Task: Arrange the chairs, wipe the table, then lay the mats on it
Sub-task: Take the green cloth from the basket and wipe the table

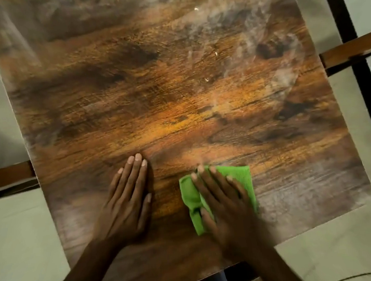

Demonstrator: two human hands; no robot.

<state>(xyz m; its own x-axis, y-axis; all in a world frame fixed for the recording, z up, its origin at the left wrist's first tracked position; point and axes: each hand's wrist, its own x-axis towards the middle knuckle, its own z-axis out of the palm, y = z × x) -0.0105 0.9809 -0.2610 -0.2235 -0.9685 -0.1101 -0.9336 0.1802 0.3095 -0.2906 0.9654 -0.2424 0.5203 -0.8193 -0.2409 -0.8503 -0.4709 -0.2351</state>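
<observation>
A brown wood-grain table (154, 98) fills the head view. A folded green cloth (240, 178) lies on its near part. My right hand (225, 201) presses flat on the cloth with straight, spread fingers. My left hand (127, 200) rests flat on the bare tabletop to the left of the cloth, fingers straight and together. Pale, hazy smears cover the table's far right part (238, 36). No mats are in view.
A wooden chair part (350, 49) sticks out past the table's right edge, beside a dark frame bar (345, 17). Another wooden chair part (7, 176) shows at the left edge. Pale floor (17, 242) surrounds the table. A dark chair piece (241, 273) sits below the near edge.
</observation>
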